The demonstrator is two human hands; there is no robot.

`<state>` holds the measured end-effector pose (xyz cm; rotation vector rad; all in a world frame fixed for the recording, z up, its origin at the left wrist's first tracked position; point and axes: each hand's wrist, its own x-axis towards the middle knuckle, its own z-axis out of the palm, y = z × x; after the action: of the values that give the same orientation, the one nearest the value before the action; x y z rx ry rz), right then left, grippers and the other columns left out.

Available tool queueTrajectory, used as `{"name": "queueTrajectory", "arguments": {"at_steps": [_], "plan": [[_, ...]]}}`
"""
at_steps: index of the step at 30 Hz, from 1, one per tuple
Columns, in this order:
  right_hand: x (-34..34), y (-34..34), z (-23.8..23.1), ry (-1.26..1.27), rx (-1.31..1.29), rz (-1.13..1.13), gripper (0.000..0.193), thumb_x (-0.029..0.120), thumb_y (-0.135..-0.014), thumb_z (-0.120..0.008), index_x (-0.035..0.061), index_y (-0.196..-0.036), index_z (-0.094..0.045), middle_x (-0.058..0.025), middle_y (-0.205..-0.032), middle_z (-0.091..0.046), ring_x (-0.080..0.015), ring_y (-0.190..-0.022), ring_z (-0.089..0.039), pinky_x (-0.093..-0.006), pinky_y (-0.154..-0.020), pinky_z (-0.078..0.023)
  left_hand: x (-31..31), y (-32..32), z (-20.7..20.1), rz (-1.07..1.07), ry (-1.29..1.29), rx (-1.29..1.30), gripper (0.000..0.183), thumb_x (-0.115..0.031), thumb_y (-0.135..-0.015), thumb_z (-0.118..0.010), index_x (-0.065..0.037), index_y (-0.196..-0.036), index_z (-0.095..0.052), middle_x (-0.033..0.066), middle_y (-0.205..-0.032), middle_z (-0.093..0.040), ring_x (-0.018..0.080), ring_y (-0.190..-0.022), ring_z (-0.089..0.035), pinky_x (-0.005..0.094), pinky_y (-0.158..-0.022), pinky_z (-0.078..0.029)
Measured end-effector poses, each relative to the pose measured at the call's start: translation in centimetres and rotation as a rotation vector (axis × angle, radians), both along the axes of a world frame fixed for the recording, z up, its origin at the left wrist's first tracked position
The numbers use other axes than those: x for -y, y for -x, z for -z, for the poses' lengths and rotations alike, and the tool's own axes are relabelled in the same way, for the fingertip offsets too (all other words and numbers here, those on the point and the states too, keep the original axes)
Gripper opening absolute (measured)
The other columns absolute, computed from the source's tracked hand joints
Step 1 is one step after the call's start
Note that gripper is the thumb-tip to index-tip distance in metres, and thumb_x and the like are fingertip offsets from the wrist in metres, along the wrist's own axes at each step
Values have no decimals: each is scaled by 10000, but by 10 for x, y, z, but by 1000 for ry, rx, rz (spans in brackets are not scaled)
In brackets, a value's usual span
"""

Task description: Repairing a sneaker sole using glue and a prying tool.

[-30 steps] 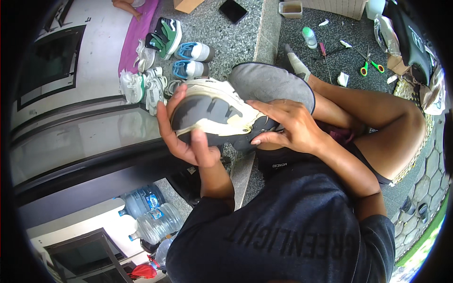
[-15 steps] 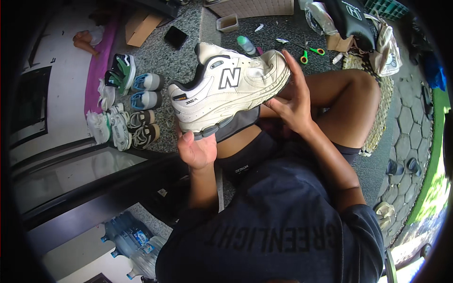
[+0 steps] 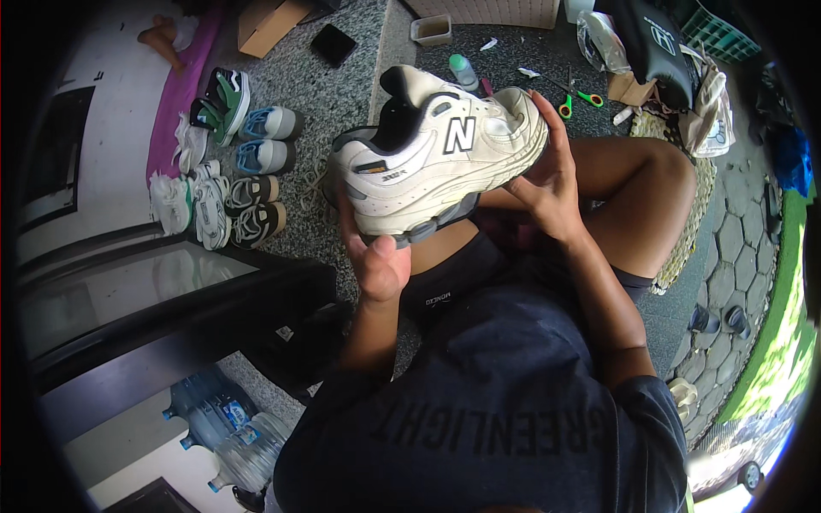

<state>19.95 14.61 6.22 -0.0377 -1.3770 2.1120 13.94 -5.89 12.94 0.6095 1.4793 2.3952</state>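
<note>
Between my two hands, above my lap, I hold a cream-white sneaker [image 3: 419, 175] with a dark lining and a grey-and-white sole. Its toe points right and its heel left, side panel facing me. My left hand [image 3: 376, 265] grips the heel end from below, thumb at the sole, other fingers partly hidden behind the shoe. My right hand [image 3: 552, 184] is closed round the toe end, with fingers over the tip and thumb under the sole. Part of another dark grey shoe-like shape shows behind the heel; I cannot make out what it is.
Several pairs of shoes [image 3: 265, 154] stand on the speckled floor at the left. Beyond the sneaker lie a green-capped bottle [image 3: 463, 72], scissors [image 3: 581, 101] with green-orange handles and a plastic tub [image 3: 430, 31]. A black bag [image 3: 654, 51] sits far right; large water bottles [image 3: 227, 427] lie lower left.
The sneaker and both hands have shifted slightly right in the picture. The shoe has tilted, so more of its dark opening shows. Both hands keep hold of it.
</note>
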Motion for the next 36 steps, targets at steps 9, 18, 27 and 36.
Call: {"name": "queueTrajectory", "arguments": {"at_steps": [9, 18, 27, 36], "plan": [[3, 7, 15, 45, 200, -140, 924, -106, -786, -700, 65, -1573, -246, -128, -1511, -432, -235, -1371, -458, -372, -1137, -387, -12, -13, -20, -32, 250, -212, 1099, -279, -749, -771, 39, -1571, -114, 241, -1529, -345, 328, -1405, -397, 453, -1168, -326], [8, -30, 50, -127, 326, -551, 443, -90, -829, -610, 19, -1258, -588, -93, -1291, -589, -196, -1151, -599, -358, -975, -506, 67, 48, -43, -129, -11, 47, 651, -407, -853, -436, 5, -1355, -397, 295, -1341, -435, 433, -1134, -586, 530, -931, -527], [-110, 92, 167, -1299, 967, -34, 308, 123, -805, -684, 88, -1109, -723, -175, -1103, -717, -359, -1055, -678, -455, -933, -525, 69, 56, 42, 233, 265, 319, 557, -288, -877, -430, 131, -1207, -590, 252, -1171, -659, 365, -1175, -617, 426, -1064, -447], [-96, 93, 128, -788, 875, -48, 202, 122, -893, -715, 36, -1074, -694, -99, -982, -745, -182, -887, -713, -316, -796, -561, 72, 79, 38, 11, 637, -369, 243, 9, -945, -495, 59, -1049, -710, 186, -1127, -721, 251, -1054, -688, 341, -965, -503]]}}
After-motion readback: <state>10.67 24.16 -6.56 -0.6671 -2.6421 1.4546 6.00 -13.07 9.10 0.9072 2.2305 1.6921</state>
